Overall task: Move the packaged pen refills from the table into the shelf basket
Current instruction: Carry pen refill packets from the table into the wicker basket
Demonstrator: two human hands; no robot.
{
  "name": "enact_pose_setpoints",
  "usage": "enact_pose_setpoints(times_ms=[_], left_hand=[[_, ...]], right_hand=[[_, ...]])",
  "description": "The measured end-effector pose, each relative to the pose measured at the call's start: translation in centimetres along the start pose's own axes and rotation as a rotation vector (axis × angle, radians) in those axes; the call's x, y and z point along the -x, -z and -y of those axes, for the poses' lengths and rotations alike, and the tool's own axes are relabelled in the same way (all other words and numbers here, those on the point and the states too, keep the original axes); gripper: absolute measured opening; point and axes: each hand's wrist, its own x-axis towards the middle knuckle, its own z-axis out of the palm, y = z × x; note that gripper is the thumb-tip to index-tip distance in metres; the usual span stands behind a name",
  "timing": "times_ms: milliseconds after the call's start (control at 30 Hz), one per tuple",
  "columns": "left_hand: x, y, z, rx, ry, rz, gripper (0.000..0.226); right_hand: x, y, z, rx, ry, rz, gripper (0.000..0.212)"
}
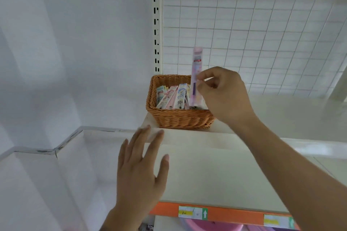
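Observation:
A brown wicker basket [180, 118] stands on a white shelf [216, 170] against the back panel. Several packaged pen refills [172, 97] lie leaning inside it. My right hand [225, 95] pinches one pink and purple refill pack [196, 73], held upright over the basket's right side, its lower end inside the rim. My left hand [140, 170] hovers flat with fingers spread over the shelf's left front, holding nothing.
A white wire grid panel [262, 24] backs the shelf, with a slotted upright [156, 20] to its left. An orange price strip [221, 214] runs along the lower shelf edge. White walls stand on the left.

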Motion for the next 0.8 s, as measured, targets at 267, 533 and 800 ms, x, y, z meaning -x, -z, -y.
enact_pose_setpoints(times_ms=[267,533,800], left_hand=[[1.5,-2.0,1.2,-0.174,-0.066,0.097,0.083],[1.7,-3.3,1.7,-0.149,-0.065,0.065,0.086],[1.8,-3.7,1.4,-0.036,-0.065,0.041,0.084]], right_hand=[[-3.4,-3.2,-0.8,0.476,-0.103,0.208,0.007],[-1.4,-3.5,-1.0,0.467,-0.027,0.069,0.010],[4.0,-4.1,-4.3,0.563,0.361,-0.092,0.047]])
